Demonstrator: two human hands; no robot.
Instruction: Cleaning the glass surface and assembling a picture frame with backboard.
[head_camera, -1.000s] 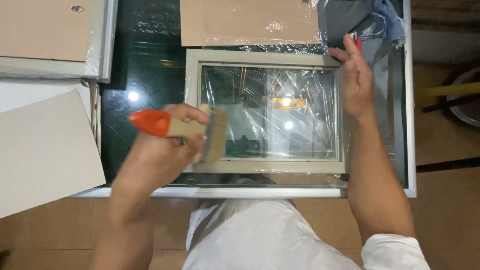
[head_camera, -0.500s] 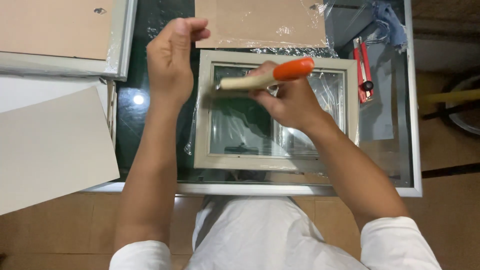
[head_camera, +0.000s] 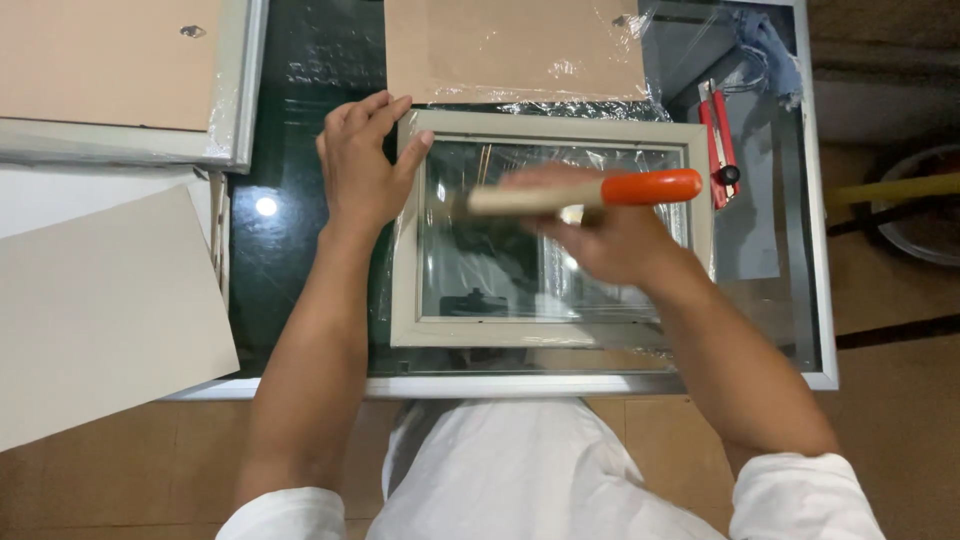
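Here, two hands work at a pale frame (head_camera: 552, 130) on a dark glass table (head_camera: 300, 250).

At far left lies a grey board (head_camera: 100, 310), and above it a larger frame (head_camera: 235, 90) with a brown backing. The left hand (head_camera: 362, 165) lies flat and unclenched, fingers spread, on the top left corner of the pale frame, grasping nothing. That frame rests flat at the middle of the table, its glass covered with clear wrap (head_camera: 470, 270) that wrinkles and catches the light. Just beyond its far edge lies a brown card (head_camera: 515, 48) under more wrap. The right hand (head_camera: 600, 235), blurred, is clenched around a brush (head_camera: 585, 192) with a pale wooden handle and an orange end, held level over the glass; the bristles are too blurred to make out. To the right, near the frame's edge, a red cutter (head_camera: 718, 140) lies on the table.
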